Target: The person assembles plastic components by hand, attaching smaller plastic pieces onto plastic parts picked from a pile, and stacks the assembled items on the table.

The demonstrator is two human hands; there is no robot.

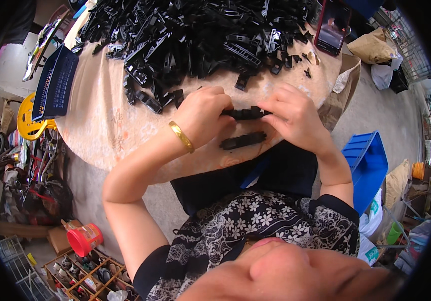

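Elongated black plastic part (248,114), one, held at both ends.
Fingers of left hand (206,111) (gold-coloured bangle (181,136) at wrist) and right hand (295,116) pinch it over the beige patterned tablecloth (97,133); second black strip-shaped piece (244,141) lies nearer the body, heap of glossy black plastic pieces (190,45) beyond.

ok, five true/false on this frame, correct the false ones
1. The left hand and right hand both hold one black part. True.
2. The gold bangle is on the right wrist. False: the gold bangle is on the left wrist.
3. A second black part lies on the table, nearer the picture's lower edge. True.
4. The bright blue crate stands left of the table. False: the bright blue crate is to its right.
5. The phone is at the table's far right. True.
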